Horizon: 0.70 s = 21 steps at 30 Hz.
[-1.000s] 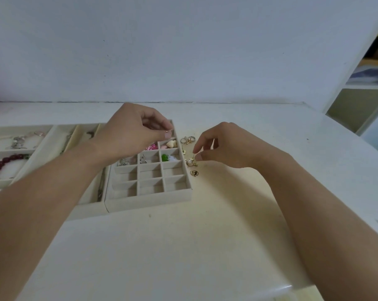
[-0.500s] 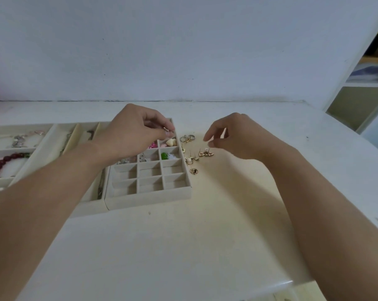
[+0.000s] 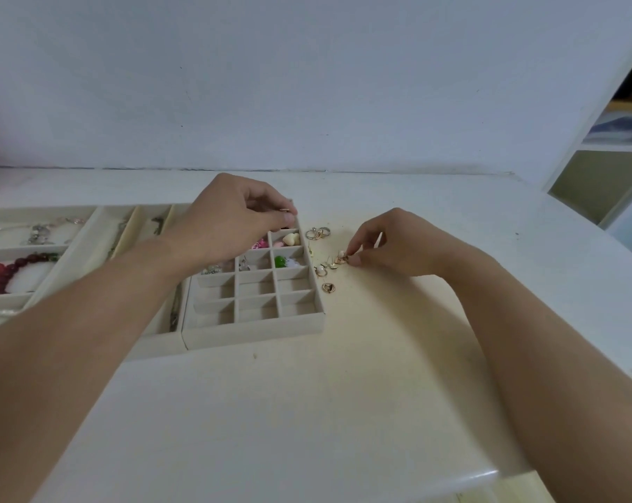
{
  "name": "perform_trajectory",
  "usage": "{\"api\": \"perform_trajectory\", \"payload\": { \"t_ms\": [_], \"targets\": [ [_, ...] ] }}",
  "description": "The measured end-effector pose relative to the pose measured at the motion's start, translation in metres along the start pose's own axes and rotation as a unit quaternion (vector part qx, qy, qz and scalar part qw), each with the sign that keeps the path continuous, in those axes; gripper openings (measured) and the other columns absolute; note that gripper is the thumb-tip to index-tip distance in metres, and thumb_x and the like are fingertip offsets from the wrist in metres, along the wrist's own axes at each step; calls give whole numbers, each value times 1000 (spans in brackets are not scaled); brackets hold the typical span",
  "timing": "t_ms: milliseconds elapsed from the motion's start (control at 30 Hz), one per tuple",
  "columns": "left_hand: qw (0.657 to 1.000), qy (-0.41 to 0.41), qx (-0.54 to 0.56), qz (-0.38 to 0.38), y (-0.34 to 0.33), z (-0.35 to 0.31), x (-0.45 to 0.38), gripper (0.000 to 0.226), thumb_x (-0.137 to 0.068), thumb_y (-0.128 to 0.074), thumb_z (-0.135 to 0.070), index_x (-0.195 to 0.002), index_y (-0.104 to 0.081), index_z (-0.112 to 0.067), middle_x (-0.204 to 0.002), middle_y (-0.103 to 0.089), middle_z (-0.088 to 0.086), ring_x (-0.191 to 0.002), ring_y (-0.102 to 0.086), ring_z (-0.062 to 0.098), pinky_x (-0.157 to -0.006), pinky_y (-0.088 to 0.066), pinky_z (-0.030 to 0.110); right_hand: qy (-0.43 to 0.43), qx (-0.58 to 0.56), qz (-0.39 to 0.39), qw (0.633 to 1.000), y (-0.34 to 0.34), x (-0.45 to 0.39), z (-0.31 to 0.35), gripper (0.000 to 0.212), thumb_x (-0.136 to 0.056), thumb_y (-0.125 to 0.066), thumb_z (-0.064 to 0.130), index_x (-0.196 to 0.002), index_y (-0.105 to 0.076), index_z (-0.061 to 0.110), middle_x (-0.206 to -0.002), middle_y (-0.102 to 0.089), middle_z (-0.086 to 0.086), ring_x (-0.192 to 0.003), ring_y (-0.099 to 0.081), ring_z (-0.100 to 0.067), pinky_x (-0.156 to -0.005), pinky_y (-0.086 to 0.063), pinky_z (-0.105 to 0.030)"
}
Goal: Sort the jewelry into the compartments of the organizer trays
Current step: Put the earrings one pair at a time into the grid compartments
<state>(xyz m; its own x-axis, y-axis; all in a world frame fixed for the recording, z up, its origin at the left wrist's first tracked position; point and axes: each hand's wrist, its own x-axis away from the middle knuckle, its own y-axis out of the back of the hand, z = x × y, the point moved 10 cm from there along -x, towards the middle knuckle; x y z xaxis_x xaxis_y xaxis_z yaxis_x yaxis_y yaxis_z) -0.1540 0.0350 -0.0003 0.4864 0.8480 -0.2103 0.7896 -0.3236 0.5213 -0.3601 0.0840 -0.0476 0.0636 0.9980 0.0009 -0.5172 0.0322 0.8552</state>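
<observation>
A beige grid tray [image 3: 256,334] with small square compartments lies in the middle of the table; its far cells hold a cream heart, pink pieces and a green bead [image 3: 279,262]. My left hand [image 3: 231,221] hovers over the tray's far corner and pinches a small gold piece [image 3: 284,210]. Right of the tray lie loose gold earrings [image 3: 328,287] and a few rings [image 3: 318,233]. My right hand [image 3: 398,245] reaches down among them and pinches a gold earring [image 3: 341,258] on the table.
More beige trays [image 3: 71,270] sit to the left, holding a red bead bracelet [image 3: 2,275], silver chains [image 3: 39,230] and a pearl strand. The white wall stands behind the table. The table's rounded front edge [image 3: 470,479] is near me, and shelving rises at the far right.
My right hand lifted away from the earrings, then came back down and pinched one. My left hand stayed over the tray's far corner holding its small piece.
</observation>
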Motion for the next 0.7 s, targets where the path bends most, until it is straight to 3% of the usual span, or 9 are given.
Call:
{"api": "perform_trajectory", "payload": {
  "t_ms": [100,167,267,300,400,500,567,700],
  "targets": [
    [1000,-9,-5,2,0,-4,1,4,-88,-76,-13,-91,-77,-15,-52,-63,-24,-48,-55,-13,-55,-37,1,2,4,-19,1000,5,0,-1,3,-85,-78,34,-85,-77,31,-84,-69,15,-66,-55,14,-63,-38,-15],
    [1000,-14,-7,6,-1,-6,2,5,-88,-75,-12,-93,-77,-12,-45,-57,-23,-48,-55,-18,-47,-33,-2,-8,11,-30,999,9,-1,-5,1,-86,-77,29,-87,-78,29,-83,-69,16,-63,-55,15,-59,-39,-10],
    [1000,-18,-8,8,0,-5,3,5,-87,-76,-12,-91,-77,-16,-45,-57,-23,-84,-46,-25,-52,-35,-3,-23,18,-43,999,11,-1,-9,5,-87,-77,27,-91,-79,28,-84,-69,11,-66,-56,6,-55,-38,-9],
    [1000,-16,-9,8,0,-5,3,5,-88,-76,-12,-91,-77,-16,-45,-57,-23,-85,-41,-23,-49,-35,-2,-20,17,-49,998,12,-1,-7,6,-86,-78,28,-92,-78,29,-83,-68,10,-67,-55,5,-56,-38,-10],
    [1000,-13,-22,5,1,-3,2,5,-88,-77,-12,-92,-78,-15,-47,-59,-23,-66,-63,-19,-49,-40,7,20,-4,-59,998,16,0,4,7,-84,-80,27,-89,-76,31,-73,-68,11,-61,-53,6,-53,-37,-8],
    [1000,-7,-28,0,2,-1,1,6,-87,-78,-18,-92,-78,-17,-50,-61,-23,-57,-60,-11,-66,-47,20,55,-17,-29,998,8,3,20,9,-81,-83,31,-88,-78,35,-74,-64,10,-60,-51,3,-55,-38,-8],
    [1000,-4,-26,-7,3,0,0,5,-86,-78,-22,-92,-79,-20,-55,-64,-24,-63,-63,-10,-70,-46,16,78,-18,-5,997,-2,5,31,13,-79,-84,34,-90,-78,36,-75,-62,10,-61,-50,2,-57,-38,-9],
    [1000,5,-21,-18,4,1,0,2,-88,-75,-25,-89,-77,-24,-80,-73,-19,-61,-62,-14,-58,-39,3,85,-17,11,996,-15,5,42,15,-77,-85,37,-90,-78,40,-71,-60,11,-60,-49,0,-56,-37,-12]
  ]
}}
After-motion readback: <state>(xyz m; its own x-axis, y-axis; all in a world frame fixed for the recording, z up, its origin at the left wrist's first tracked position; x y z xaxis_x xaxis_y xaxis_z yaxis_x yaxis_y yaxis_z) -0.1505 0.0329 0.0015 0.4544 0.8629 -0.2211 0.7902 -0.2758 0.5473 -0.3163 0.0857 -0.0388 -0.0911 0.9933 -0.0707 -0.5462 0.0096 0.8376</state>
